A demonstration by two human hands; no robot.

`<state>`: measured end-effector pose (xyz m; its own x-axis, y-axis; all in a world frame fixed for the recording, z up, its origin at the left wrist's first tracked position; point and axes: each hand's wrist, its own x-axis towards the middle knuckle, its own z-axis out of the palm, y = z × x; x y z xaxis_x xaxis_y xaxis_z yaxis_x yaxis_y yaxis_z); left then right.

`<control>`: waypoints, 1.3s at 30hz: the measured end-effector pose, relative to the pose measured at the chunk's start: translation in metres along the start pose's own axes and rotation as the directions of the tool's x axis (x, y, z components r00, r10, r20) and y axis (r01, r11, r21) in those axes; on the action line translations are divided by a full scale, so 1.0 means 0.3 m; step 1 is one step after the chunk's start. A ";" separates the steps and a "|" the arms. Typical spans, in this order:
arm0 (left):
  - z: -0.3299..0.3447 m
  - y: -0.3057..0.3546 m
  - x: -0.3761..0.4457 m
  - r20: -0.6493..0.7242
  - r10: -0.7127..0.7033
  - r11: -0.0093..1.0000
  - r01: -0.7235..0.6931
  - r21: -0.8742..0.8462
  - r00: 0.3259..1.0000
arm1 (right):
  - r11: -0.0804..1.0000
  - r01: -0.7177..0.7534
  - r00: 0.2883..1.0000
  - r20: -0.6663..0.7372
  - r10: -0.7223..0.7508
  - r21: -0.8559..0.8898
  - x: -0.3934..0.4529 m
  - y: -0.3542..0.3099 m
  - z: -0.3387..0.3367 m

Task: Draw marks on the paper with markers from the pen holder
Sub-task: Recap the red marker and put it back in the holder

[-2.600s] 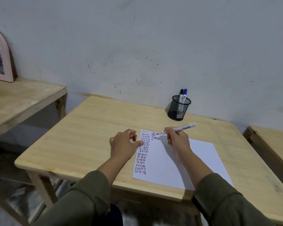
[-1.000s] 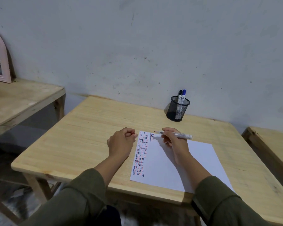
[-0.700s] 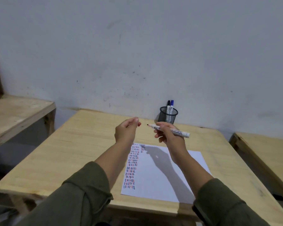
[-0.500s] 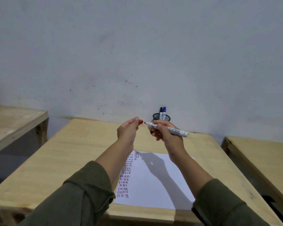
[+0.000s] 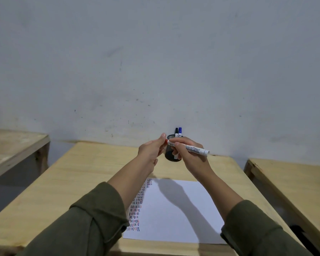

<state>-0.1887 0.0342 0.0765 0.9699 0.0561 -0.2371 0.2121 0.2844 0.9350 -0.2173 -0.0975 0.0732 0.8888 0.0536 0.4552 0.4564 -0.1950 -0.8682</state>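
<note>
My right hand (image 5: 189, 156) grips a white marker (image 5: 192, 148) held level above the table, tip pointing left. My left hand (image 5: 151, 150) pinches the red cap (image 5: 166, 141), which meets the marker's tip. Both hands hover in front of the black mesh pen holder (image 5: 169, 157), partly hiding it; a black marker (image 5: 176, 131) and a blue marker (image 5: 180, 131) stand in it. The white paper (image 5: 181, 213) lies on the wooden table (image 5: 78, 182) below my arms, with columns of short red, blue and black marks (image 5: 137, 209) along its left edge.
A second wooden table (image 5: 13, 145) stands to the left and a third (image 5: 292, 183) to the right, with gaps between them. A grey wall rises right behind the pen holder.
Both hands rose off the paper toward the pen holder. My left hand brought the red cap to the marker's tip. The camera tilted up.
</note>
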 end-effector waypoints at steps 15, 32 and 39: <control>0.049 0.001 0.018 0.075 0.016 0.986 -0.003 -0.164 0.997 | 0.837 -0.237 0.971 0.118 0.206 0.493 0.016 0.025 -0.010; 0.116 0.077 0.330 0.170 0.273 0.860 -0.320 0.398 0.947 | 0.952 -0.230 0.973 0.042 0.227 0.201 0.267 0.172 -0.146; 0.129 -0.009 0.499 0.136 0.263 0.676 -0.283 0.680 0.955 | 0.979 -0.136 0.981 -0.156 0.112 -0.153 0.485 0.258 -0.159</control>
<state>-0.0394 0.0047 0.0487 0.9985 -0.0022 0.0552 -0.0497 -0.4749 0.8786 -0.0548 -0.1515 0.0816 0.9169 -0.1222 0.3800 0.3189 -0.3483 -0.8815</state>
